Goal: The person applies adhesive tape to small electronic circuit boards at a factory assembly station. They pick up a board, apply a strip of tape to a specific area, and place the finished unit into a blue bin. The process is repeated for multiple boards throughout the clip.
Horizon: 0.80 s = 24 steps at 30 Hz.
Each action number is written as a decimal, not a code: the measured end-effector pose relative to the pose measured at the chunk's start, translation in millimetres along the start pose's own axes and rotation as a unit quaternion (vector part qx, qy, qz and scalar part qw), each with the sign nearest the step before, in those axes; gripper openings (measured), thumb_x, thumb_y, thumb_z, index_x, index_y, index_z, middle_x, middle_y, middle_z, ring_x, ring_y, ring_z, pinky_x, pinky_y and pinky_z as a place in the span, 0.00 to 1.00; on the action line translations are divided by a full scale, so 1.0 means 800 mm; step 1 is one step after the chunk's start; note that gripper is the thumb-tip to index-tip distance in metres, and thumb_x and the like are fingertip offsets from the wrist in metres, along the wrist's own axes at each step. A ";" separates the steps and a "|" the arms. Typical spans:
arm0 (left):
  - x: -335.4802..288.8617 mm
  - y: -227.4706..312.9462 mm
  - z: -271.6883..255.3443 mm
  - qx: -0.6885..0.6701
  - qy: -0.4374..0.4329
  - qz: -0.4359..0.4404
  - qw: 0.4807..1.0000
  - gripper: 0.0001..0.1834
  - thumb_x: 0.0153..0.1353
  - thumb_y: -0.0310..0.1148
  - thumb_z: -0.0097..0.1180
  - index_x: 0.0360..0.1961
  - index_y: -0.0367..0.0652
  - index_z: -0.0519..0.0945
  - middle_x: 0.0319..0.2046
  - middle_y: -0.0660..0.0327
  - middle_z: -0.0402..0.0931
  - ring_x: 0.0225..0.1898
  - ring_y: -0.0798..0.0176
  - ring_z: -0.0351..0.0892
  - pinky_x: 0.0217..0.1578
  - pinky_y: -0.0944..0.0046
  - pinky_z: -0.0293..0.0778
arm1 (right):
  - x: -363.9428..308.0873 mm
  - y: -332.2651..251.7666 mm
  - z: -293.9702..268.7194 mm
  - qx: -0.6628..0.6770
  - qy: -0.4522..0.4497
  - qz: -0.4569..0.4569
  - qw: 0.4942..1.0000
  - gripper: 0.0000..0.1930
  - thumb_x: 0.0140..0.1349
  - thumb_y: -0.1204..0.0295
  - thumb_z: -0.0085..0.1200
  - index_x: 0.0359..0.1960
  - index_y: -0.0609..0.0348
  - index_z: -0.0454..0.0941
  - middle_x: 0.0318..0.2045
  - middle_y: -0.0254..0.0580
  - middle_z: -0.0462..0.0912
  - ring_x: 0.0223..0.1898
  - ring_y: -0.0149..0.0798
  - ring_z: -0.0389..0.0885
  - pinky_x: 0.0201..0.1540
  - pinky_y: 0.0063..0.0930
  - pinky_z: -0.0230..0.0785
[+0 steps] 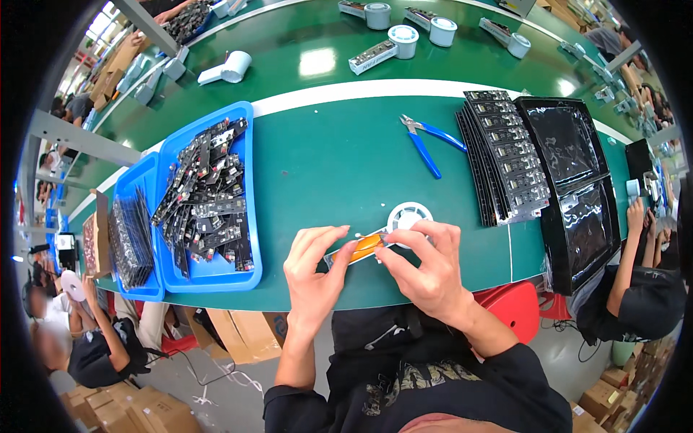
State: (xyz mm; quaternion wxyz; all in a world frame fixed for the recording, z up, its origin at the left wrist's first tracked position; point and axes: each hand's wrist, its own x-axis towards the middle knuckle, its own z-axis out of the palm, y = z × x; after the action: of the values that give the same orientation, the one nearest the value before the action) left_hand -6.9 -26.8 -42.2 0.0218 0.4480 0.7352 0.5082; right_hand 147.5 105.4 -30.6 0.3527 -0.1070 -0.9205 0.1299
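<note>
A small white handheld fan (408, 213) lies near the table's front edge, its round head toward the upper right. In its open handle shows an orange battery pack (365, 246). My left hand (315, 270) is closed round the lower end of the handle, its thumb against the battery. My right hand (429, 270) is closed at the upper end of the handle beside the fan head, thumb and fingertips together there. Whether these fingertips also pinch a wire is too small to tell.
Blue trays (254, 180) at left hold loose black circuit boards (216, 195). Blue-handled cutters (424, 148) lie beyond the fan. Stacked board panels (509, 155) and a black tray (613, 216) stand at right. Several white fans (403, 42) sit on the green line beyond. Other people work on both sides.
</note>
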 end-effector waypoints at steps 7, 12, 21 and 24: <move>-0.019 0.011 -0.009 0.002 0.021 0.036 0.999 0.18 0.49 0.19 0.76 0.44 0.37 0.88 0.39 0.55 0.86 0.40 0.52 0.84 0.41 0.57 0.78 | 0.002 0.001 0.005 0.010 -0.012 -0.009 1.000 0.12 0.53 0.70 0.64 0.40 0.51 0.86 0.41 0.25 0.85 0.49 0.35 0.80 0.52 0.40 0.61; -0.030 0.023 -0.002 0.009 0.017 0.068 0.997 0.22 0.47 0.18 0.78 0.45 0.37 0.87 0.38 0.55 0.86 0.40 0.52 0.84 0.42 0.57 0.79 | 0.001 0.000 0.004 0.000 -0.018 0.000 1.000 0.11 0.54 0.70 0.63 0.40 0.50 0.86 0.40 0.25 0.84 0.47 0.34 0.79 0.52 0.41 0.61; -0.029 0.028 0.010 0.026 0.051 0.075 0.996 0.20 0.49 0.16 0.75 0.45 0.36 0.87 0.36 0.57 0.89 0.39 0.55 0.86 0.43 0.58 0.79 | 0.004 -0.006 0.010 -0.010 -0.010 -0.006 1.000 0.11 0.52 0.71 0.65 0.39 0.52 0.87 0.42 0.25 0.84 0.47 0.35 0.77 0.52 0.42 0.60; -0.027 0.028 0.008 0.024 0.052 0.066 0.996 0.20 0.50 0.15 0.75 0.46 0.36 0.87 0.36 0.57 0.90 0.38 0.56 0.86 0.42 0.59 0.78 | 0.000 -0.006 0.014 -0.011 -0.002 -0.010 1.000 0.12 0.52 0.72 0.65 0.39 0.51 0.89 0.42 0.25 0.85 0.46 0.36 0.77 0.52 0.42 0.60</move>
State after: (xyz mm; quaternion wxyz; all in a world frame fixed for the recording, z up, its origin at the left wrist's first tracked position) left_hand 23.7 -35.1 -37.5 -0.0608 0.4687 0.7163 0.5133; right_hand 139.6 98.7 -37.3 0.3514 -0.1013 -0.9235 0.1158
